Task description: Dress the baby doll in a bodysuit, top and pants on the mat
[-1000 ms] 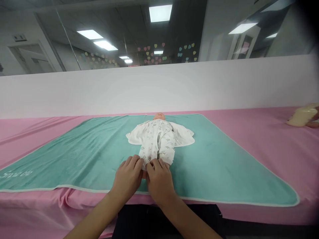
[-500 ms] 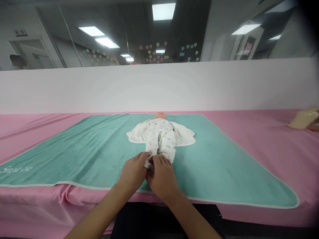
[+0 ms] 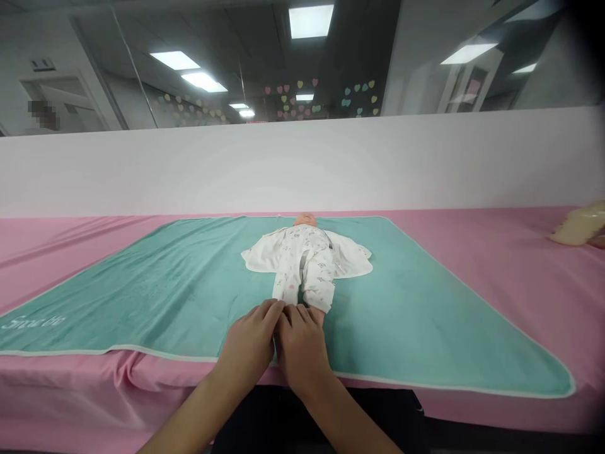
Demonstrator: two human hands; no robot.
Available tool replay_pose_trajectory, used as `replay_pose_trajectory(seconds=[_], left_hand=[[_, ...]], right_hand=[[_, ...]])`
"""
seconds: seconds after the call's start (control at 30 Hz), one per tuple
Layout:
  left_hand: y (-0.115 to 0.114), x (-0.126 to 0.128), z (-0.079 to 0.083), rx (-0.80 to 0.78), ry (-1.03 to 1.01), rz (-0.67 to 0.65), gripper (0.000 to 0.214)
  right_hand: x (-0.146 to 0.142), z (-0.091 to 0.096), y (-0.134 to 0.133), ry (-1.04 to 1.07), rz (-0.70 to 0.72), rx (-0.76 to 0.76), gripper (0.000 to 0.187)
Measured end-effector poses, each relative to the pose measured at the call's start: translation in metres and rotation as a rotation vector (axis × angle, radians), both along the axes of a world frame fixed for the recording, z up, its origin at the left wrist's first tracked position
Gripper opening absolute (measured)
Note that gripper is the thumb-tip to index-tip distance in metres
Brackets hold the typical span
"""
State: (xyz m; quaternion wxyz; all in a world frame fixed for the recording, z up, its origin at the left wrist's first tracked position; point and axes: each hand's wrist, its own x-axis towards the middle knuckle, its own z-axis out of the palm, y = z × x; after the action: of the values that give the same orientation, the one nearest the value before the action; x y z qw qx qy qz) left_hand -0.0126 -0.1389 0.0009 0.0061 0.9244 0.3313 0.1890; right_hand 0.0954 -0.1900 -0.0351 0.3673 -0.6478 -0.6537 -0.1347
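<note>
A baby doll [image 3: 305,220] lies on its back with its head away from me, dressed in a white printed sleepsuit [image 3: 302,258]. Under it a white cloth [image 3: 352,261] spreads out at both sides, on a teal blanket with a white border [image 3: 142,302]. My left hand [image 3: 249,342] and my right hand [image 3: 302,349] sit side by side at the lower ends of the sleepsuit legs. Their fingers curl onto the cloth. The doll's feet are mostly hidden behind my fingers.
A pink sheet [image 3: 472,249] covers the long table, with a white wall behind it. A cream padded item [image 3: 576,224] lies at the far right edge, beside what may be another person's hand [image 3: 598,240]. Through the glass, heart-shaped paper cutouts [image 3: 293,101] decorate a far wall.
Both hands have drawn slightly toward me along the doll's legs. The sleepsuit cloth looks less bunched at the leg ends, and the view has shifted slightly.
</note>
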Motion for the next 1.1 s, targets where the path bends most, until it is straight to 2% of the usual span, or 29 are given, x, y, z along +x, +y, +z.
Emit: replay_pose_trajectory(seconds=[0.1,0.2,0.33,0.43,0.5,0.57,0.7,0.83,0.97,1.1], left_hand=[[0.0,-0.007,-0.008,0.121,-0.027,0.0,0.054],[-0.002,-0.013,-0.017,0.211,-0.04,-0.007,0.051],[-0.009,-0.024,-0.03,0.208,-0.032,-0.027,0.049],[-0.016,-0.032,-0.037,0.186,-0.058,-0.036,0.055],[-0.019,-0.036,-0.038,0.165,-0.092,-0.039,0.056],[-0.022,-0.035,-0.036,0.156,-0.126,-0.062,0.054],[-0.015,-0.015,-0.023,0.149,-0.205,-0.151,0.043],[0.005,0.025,-0.01,0.099,-0.134,-0.216,0.028],[0.02,0.057,-0.006,0.067,-0.03,-0.229,0.024],[0.018,0.066,-0.003,0.062,-0.057,-0.205,0.026]], right_hand=[[0.003,-0.002,-0.006,0.042,0.0,0.052,0.015],[0.0,-0.009,-0.012,0.093,-0.031,0.122,0.014],[-0.015,-0.029,-0.026,0.156,-0.057,0.152,0.019],[-0.023,-0.041,-0.039,0.162,-0.011,0.143,0.021],[-0.019,-0.039,-0.047,0.179,0.046,0.13,0.025],[-0.004,-0.03,-0.052,0.234,0.058,0.115,0.029],[0.046,-0.01,-0.044,0.322,-0.078,0.052,0.02],[0.08,-0.01,-0.027,0.174,-0.168,-0.178,0.019],[0.085,-0.012,-0.018,0.089,-0.186,-0.235,0.011],[0.079,0.002,-0.024,0.243,-0.137,-0.131,0.009]])
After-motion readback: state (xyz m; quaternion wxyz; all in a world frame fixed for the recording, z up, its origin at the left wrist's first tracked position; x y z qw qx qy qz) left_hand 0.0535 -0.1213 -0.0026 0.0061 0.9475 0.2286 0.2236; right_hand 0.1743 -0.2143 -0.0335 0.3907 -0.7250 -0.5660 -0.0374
